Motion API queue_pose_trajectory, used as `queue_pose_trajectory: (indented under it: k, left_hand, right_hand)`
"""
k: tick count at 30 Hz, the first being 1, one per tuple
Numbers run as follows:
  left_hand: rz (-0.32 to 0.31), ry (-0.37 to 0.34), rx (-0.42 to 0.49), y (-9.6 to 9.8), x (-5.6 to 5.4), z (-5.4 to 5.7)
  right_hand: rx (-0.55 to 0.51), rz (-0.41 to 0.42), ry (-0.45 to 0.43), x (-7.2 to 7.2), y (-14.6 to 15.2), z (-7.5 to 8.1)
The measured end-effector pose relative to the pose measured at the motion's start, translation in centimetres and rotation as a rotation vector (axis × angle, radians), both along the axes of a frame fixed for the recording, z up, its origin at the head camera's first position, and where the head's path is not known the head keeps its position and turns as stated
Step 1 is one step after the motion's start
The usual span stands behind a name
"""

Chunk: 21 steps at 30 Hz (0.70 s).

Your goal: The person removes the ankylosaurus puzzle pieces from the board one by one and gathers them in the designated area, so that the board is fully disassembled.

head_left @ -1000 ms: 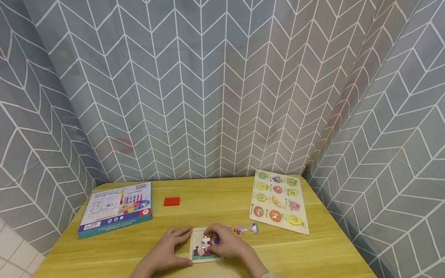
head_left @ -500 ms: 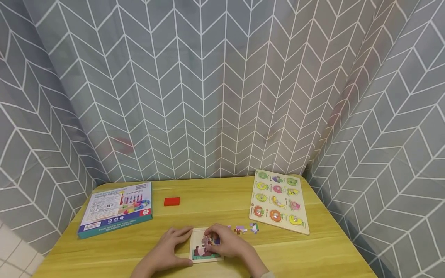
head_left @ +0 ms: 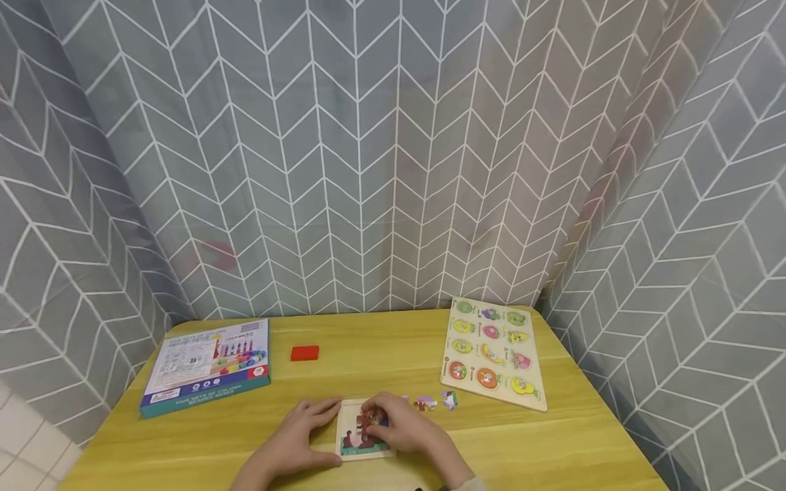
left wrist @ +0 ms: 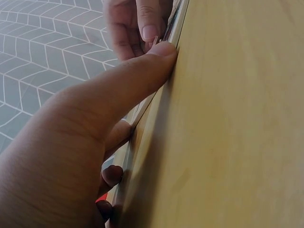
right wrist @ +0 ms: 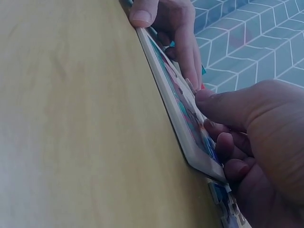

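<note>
Head view, backdrop: grey curtain [head_left: 393, 157] with a white chevron pattern hangs on three sides of the work area.
Table: light wooden table [head_left: 368, 341], bare grain visible between items.
Game box: blue-edged printed box [head_left: 207, 365] lies flat at the far left of the table.
Peg board: fruit peg puzzle board [head_left: 493, 352] lies flat at the far right, well apart from the hands.
Jigsaw tray: small framed jigsaw tray [head_left: 364, 431] sits at the near edge, centre, between the two hands; a picture partly fills it.
Left hand: left hand [head_left: 293, 442] rests against the tray's left edge; the left wrist view shows the thumb pressed along the frame, fingers relaxed, nothing gripped.
Right hand: right hand [head_left: 410, 428] lies over the tray's right part, fingertips curled down onto a dark jigsaw piece [head_left: 370, 419] at the tray surface; whether the piece is fully seated cannot be told.
Red block: small red block [head_left: 304, 352] lies alone, between box and board.
Loose pieces: a few loose jigsaw pieces [head_left: 434, 402] lie just right of the tray.
</note>
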<state>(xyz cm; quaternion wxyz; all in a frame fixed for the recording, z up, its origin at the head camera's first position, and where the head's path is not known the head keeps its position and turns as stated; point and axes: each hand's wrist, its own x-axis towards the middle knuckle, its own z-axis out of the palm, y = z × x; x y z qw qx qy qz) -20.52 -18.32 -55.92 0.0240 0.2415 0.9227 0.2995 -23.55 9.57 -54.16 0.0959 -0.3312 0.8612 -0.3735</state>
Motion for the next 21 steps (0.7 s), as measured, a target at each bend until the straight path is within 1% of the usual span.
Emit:
queue_pose_trajectory:
  k: [5, 12, 16, 21]
  left_hand:
    - [-0.002, 0.009, -0.002, -0.02, -0.12, 0.12]
    - [-0.010, -0.003, 0.014, -0.03, -0.20, -0.14]
    - [-0.005, -0.013, 0.022, -0.08, -0.25, -0.26]
    - [-0.004, -0.021, 0.013, 0.05, -0.17, 0.01]
  right_hand:
    - [0.013, 0.002, 0.015, -0.14, 0.01, 0.22]
    - [0.006, -0.004, -0.011, -0.07, 0.04, 0.44]
    - [-0.007, -0.009, -0.007, -0.01, 0.05, 0.65]
    - [-0.042, 0.001, 0.002, 0.08, 0.21, 1.04]
